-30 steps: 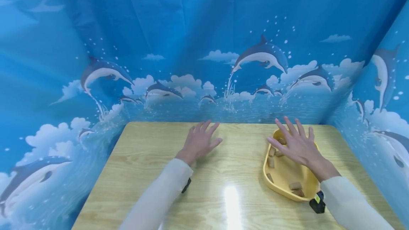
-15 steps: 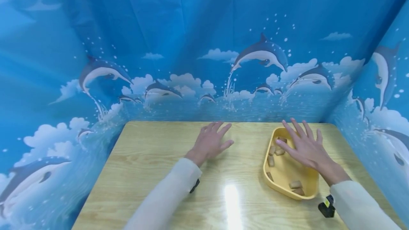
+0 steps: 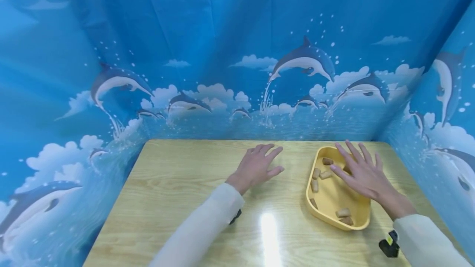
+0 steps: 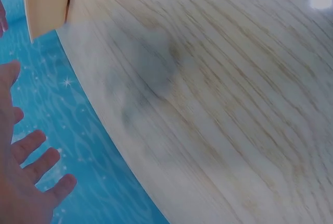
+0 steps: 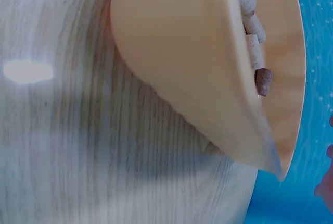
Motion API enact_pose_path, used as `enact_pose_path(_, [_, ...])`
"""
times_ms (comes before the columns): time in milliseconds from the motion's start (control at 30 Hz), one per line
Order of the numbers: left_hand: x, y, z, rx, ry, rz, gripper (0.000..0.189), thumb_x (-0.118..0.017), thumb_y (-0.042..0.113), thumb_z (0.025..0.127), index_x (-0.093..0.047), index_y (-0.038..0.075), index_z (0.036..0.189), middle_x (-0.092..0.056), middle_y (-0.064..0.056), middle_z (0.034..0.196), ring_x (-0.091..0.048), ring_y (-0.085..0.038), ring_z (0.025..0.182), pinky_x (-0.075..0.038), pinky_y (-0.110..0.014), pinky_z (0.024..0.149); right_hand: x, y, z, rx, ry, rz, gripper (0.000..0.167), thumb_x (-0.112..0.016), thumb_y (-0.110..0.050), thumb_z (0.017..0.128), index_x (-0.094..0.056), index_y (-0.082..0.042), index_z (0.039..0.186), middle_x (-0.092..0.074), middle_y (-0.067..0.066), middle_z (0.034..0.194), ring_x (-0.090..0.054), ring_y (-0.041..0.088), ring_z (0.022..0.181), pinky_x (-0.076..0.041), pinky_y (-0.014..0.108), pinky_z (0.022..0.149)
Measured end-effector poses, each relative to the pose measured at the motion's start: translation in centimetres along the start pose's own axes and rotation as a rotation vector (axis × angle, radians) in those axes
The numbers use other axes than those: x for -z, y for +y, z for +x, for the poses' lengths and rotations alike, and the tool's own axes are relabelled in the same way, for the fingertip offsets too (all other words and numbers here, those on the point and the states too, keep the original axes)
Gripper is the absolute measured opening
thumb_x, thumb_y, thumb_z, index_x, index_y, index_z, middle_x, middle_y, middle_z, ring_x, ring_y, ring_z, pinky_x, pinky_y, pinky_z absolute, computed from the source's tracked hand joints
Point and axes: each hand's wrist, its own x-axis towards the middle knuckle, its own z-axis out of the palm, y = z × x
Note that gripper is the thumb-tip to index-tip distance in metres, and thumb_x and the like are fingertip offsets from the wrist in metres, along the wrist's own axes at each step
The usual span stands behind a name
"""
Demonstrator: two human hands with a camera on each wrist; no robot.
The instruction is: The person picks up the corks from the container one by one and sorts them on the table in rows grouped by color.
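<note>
My right hand [image 3: 363,176] hovers over the right side of a yellow plastic basin [image 3: 309,201], fingers spread, nothing in its grasp. Inside lie several small brown cylinders that look like wine corks [image 3: 343,212]. Some are along the left wall, others at the near end, and part of the far right is hidden under the hand. In the right wrist view a row of corks [image 5: 255,52] shows past the basin's rim. Left of the basin, my left hand [image 3: 256,166] is held above the table with its fingers extended, holding nothing; its fingers [image 4: 39,164] appear in the left wrist view.
Under both hands is a light wood-grain table [image 3: 178,188] with a bright glare patch near the front. A blue curtain [image 3: 222,32] printed with dolphins hangs behind it and along both sides. Each wrist carries a small black camera [image 3: 389,245].
Both hands have drifted to the right, the left one coming closer to the basin. More corks on the basin's left side have come into sight. The basin stays in place.
</note>
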Motion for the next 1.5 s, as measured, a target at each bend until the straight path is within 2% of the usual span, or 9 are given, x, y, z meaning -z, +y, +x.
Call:
enact_pose_path(233, [0.0, 1.6, 0.6, -0.039, -0.004, 0.003, 0.071, -0.044, 0.067, 0.111, -0.028, 0.036, 0.173, -0.037, 0.001, 0.177, -0.039, -0.025, 0.161, -0.040, -0.054, 0.131, 0.0, 0.8, -0.6, -0.007, -0.007, -0.003, 0.087, -0.051, -0.060, 0.110, -0.010, -0.024, 0.177, -0.010, 0.027, 0.181, -0.008, 0.065, 0.161, 0.002, 0.094, 0.117])
enact_pose_path(533, [0.2, 3.5, 1.0, -0.101, -0.041, -0.039, 0.073, -0.045, 0.069, 0.110, -0.026, 0.038, 0.173, -0.036, 0.004, 0.177, -0.037, -0.023, 0.163, -0.037, -0.052, 0.133, -0.6, 2.0, -1.3, 0.016, 0.031, 0.002, 0.085, -0.055, -0.055, 0.109, -0.017, -0.018, 0.176, -0.012, 0.026, 0.181, -0.013, 0.067, 0.158, -0.002, 0.094, 0.117])
enact_pose_path(867, [0.1, 5.6, 1.7, -0.181, -0.058, 0.014, 0.073, -0.047, 0.068, 0.110, -0.025, 0.040, 0.173, -0.035, 0.008, 0.177, -0.037, -0.018, 0.162, -0.039, -0.046, 0.132, -1.0, 3.0, -2.0, 0.015, 0.019, 0.013, 0.084, -0.055, -0.053, 0.110, -0.018, -0.018, 0.176, -0.010, 0.027, 0.181, -0.010, 0.067, 0.159, -0.006, 0.094, 0.117])
enact_pose_path(1167, [0.1, 7.6, 2.3, -0.247, -0.059, 0.021, 0.072, -0.048, 0.069, 0.109, -0.028, 0.041, 0.172, -0.037, 0.009, 0.176, -0.040, -0.017, 0.160, -0.040, -0.042, 0.132, -1.2, 3.9, -2.3, -0.002, -0.009, 0.011, 0.085, -0.054, -0.054, 0.110, -0.015, -0.019, 0.177, -0.011, 0.029, 0.180, -0.009, 0.067, 0.159, -0.005, 0.095, 0.116])
enact_pose_path(1300, [0.0, 8.4, 2.5, -0.280, -0.062, 0.022, 0.071, -0.052, 0.066, 0.109, -0.029, 0.042, 0.171, -0.036, 0.011, 0.176, -0.039, -0.015, 0.160, -0.039, -0.040, 0.132, -1.4, 4.3, -2.4, -0.009, -0.016, 0.001, 0.085, -0.054, -0.055, 0.110, -0.014, -0.020, 0.177, -0.011, 0.029, 0.180, -0.010, 0.067, 0.159, -0.007, 0.095, 0.115])
enact_pose_path(1500, [-0.4, 9.4, 2.8, -0.344, -0.058, 0.038, 0.070, -0.056, 0.065, 0.107, -0.033, 0.042, 0.170, -0.039, 0.014, 0.174, -0.038, -0.011, 0.159, -0.037, -0.034, 0.132, -1.6, 4.7, -2.7, -0.007, 0.005, -0.008, 0.085, -0.056, -0.055, 0.109, -0.019, -0.018, 0.176, -0.016, 0.029, 0.179, -0.013, 0.066, 0.158, -0.011, 0.095, 0.113])
